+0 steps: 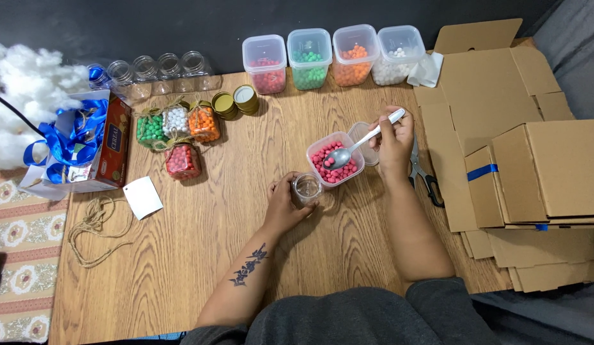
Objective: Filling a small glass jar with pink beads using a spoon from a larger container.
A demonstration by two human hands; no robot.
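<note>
**A:** What is the surface like?

**B:** A light wooden table (201, 255) with a clear grain, set against a dark wall at the far side. A patterned cloth (19, 255) lies along its left edge, and flat and folded cardboard boxes (533, 172) are stacked on the right.

**A:** And the hands?

**B:** The left hand (283, 204) is wrapped around a small empty glass jar (306, 187) standing upright near the table's middle, fingers curled against its side. The right hand (393, 142) pinches the handle of a white spoon (364, 142) between thumb and fingers; the bowl of the spoon carries a few pink beads over an open tub of pink beads (335, 160), just far of the jar. The tub's clear lid (363, 137) lies beside it on the right.

**A:** What else sits around?

**B:** Four lidded tubs (332, 57) of red, green, orange and white beads line the far edge, with empty jars (163, 70) to their left. Filled jars tied with twine (175, 131) stand far left, gold lids (236, 101) next to them. Scissors (425, 176) lie right of the right wrist. A loose twine coil (92, 227), a white tag (142, 197), a box with blue ribbon (86, 147) and white stuffing (25, 96) fill the left side.
</note>
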